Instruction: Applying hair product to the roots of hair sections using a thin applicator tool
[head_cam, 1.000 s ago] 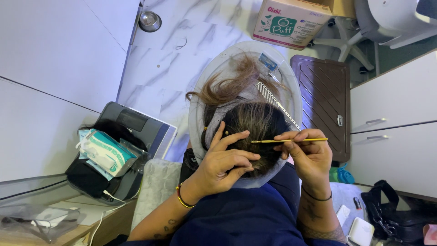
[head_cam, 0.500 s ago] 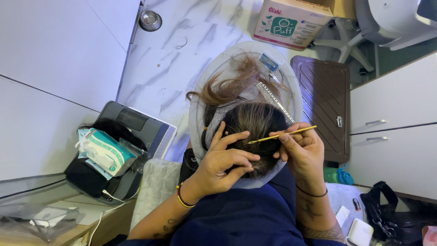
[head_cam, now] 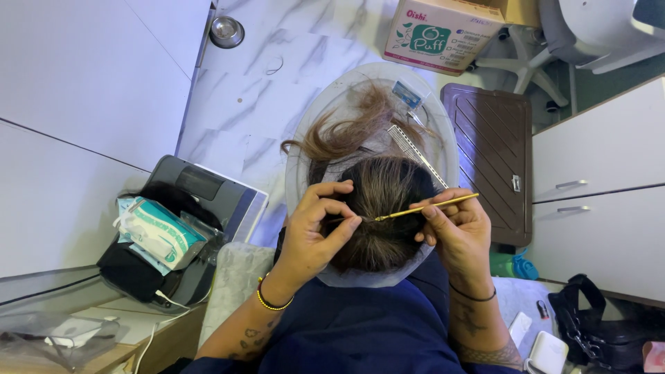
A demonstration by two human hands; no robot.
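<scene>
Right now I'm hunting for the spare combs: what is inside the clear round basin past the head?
Inside the clear basin lie a loose hank of brown hair, a silver comb and a small blue packet. The dark-haired head covers its near part.

A cardboard box (head_cam: 435, 33) is sitting on the marble floor (head_cam: 242, 118) at the top, near a white chair base (head_cam: 533, 66). A small steel bowl (head_cam: 227, 31) is lying by the wall. A brown mat (head_cam: 493, 159) is lying beside white drawers (head_cam: 599, 201). A tissue pack (head_cam: 158, 232) is resting on a black bag (head_cam: 138, 273) against a grey case (head_cam: 208, 190). Another black bag (head_cam: 603, 332) is lying at lower right.
</scene>
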